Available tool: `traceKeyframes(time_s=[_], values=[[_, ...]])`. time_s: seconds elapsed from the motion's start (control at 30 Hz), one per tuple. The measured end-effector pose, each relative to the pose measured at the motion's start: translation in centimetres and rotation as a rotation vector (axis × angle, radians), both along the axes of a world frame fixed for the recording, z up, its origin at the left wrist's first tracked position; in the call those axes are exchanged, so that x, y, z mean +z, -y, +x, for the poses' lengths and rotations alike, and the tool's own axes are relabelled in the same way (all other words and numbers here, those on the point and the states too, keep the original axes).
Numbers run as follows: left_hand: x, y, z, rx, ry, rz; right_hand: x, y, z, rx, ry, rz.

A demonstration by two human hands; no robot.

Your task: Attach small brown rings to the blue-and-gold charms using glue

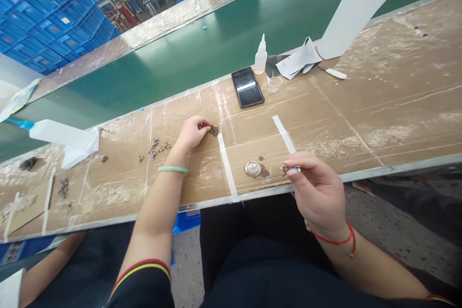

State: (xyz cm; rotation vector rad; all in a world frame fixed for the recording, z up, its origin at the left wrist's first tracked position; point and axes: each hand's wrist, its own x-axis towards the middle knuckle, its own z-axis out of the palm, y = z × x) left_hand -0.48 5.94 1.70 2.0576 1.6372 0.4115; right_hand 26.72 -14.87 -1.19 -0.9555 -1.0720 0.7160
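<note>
My left hand (195, 132) reaches to a small pile of dark metal pieces (214, 130) on the cardboard-covered bench, thumb and fingertips pinched at its edge; whether a piece is between them I cannot make out. Between thumb and fingers, my right hand (317, 187) holds a small blue and gold metal piece (293, 168) above the front edge. A small round clear dish (252, 168) lies between the hands on a taped cardboard sheet (238, 149), beside dark wet spots. Several small blue and gold pieces (157, 149) are scattered left of my left hand.
Behind my hands lie a phone (248, 87), a small dropper bottle (261, 55), a white-handled tool (335, 73) and a large white bottle (357, 12). Another white bottle (61, 134) stands at left. A green conveyor belt (173, 53) runs behind. A co-worker's arm (50, 269) shows lower left.
</note>
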Motion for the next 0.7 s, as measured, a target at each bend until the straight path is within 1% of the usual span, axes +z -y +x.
traceKeyframes(time_s=[0.13, 0.27, 0.33, 0.37, 0.43, 0.47, 0.5, 0.6, 0.63, 0.7], values=[[0.3, 0.0, 0.6, -0.019, -0.003, -0.002, -0.1, -0.1, 0.0, 0.006, -0.002, 0.012], [1.3, 0.0, 0.6, -0.024, 0.007, 0.002, -0.2, 0.0, 0.2, 0.006, 0.002, 0.007], [1.8, 0.8, 0.3, -0.007, 0.026, 0.024, 0.1, 0.0, 0.2, -0.013, 0.022, 0.006], [2.1, 1.6, 0.2, 0.006, 0.034, 0.037, 0.4, 0.0, 0.1, -0.031, 0.043, 0.015], [2.3, 4.5, 0.6, 0.016, 0.088, 0.077, 1.1, -0.3, -0.4, -0.067, 0.109, 0.071], [2.3, 6.5, 1.1, 0.004, 0.134, 0.095, 1.5, -0.4, -0.7, -0.08, 0.148, 0.121], [2.3, 8.8, 1.8, -0.03, 0.237, 0.129, 1.9, -0.7, -1.2, -0.091, 0.185, 0.182], [1.9, 16.1, 5.1, -0.223, 0.548, 0.167, 2.4, -1.2, -2.6, -0.117, 0.245, 0.361], [1.8, 18.2, 6.2, -0.256, 0.618, 0.173, 2.3, -1.2, -2.9, -0.127, 0.244, 0.39], [1.7, 21.3, 8.2, -0.242, 0.713, 0.171, 1.9, -1.0, -3.3, -0.134, 0.216, 0.392]])
